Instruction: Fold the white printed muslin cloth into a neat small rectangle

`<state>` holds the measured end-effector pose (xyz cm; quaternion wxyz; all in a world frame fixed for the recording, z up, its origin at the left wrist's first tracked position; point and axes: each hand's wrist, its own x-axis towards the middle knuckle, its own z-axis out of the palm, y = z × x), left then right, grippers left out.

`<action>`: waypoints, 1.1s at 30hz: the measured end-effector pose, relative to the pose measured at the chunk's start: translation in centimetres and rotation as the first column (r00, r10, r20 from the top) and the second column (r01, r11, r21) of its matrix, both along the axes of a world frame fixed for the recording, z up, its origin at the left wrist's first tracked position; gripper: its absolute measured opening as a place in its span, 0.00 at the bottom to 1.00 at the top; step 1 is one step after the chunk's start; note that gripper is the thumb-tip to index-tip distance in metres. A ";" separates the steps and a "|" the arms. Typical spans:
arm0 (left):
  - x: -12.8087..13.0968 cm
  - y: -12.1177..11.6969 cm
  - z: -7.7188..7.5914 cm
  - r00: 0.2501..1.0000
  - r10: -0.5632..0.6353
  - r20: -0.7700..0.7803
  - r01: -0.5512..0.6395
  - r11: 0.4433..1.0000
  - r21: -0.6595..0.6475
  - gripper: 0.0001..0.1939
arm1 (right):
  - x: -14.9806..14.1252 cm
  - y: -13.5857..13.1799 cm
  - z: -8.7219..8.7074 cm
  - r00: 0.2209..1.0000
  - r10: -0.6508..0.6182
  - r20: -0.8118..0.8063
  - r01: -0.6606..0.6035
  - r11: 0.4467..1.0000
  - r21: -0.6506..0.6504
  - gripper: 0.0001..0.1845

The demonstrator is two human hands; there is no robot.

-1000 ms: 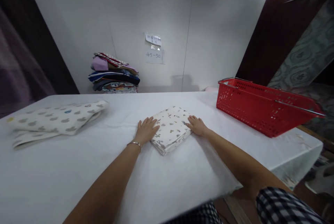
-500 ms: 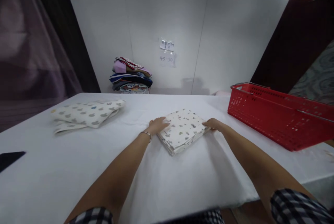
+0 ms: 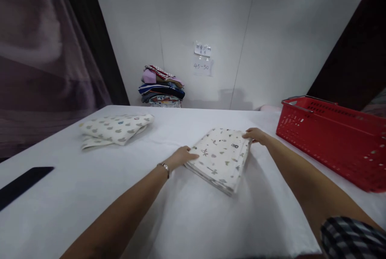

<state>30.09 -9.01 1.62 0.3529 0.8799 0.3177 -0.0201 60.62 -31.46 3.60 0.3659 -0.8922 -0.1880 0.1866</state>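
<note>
A folded white cloth (image 3: 219, 156) with small grey and brown prints is held between my two hands over the white-covered table. My left hand (image 3: 180, 157), with a bracelet at the wrist, grips its left edge, thumb on top and fingers underneath. At the far right corner, my right hand (image 3: 255, 134) pinches the cloth the same way. The cloth is tilted, its near corner hanging toward me, and its layers show along the near edge. Left of my hands lies a second folded white cloth (image 3: 117, 129) with a grey print.
On the right stands a red plastic basket (image 3: 328, 138) with metal handles. A stack of folded fabrics (image 3: 163, 88) sits at the back against the wall, near paper signs (image 3: 203, 66). A dark flat object (image 3: 25, 184) lies at the left on the white tablecloth (image 3: 99, 194).
My hands have turned the folded cloth and tilted it, right hand moving up and away, left hand slightly nearer me. The view has shifted a little to the left.
</note>
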 end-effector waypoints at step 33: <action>-2.8 -8.9 -4.0 0.910 -0.359 0.206 0.214 0.834 0.508 0.23 | -11.7 13.1 -4.8 0.736 0.548 0.397 -0.352 0.811 -0.467 0.36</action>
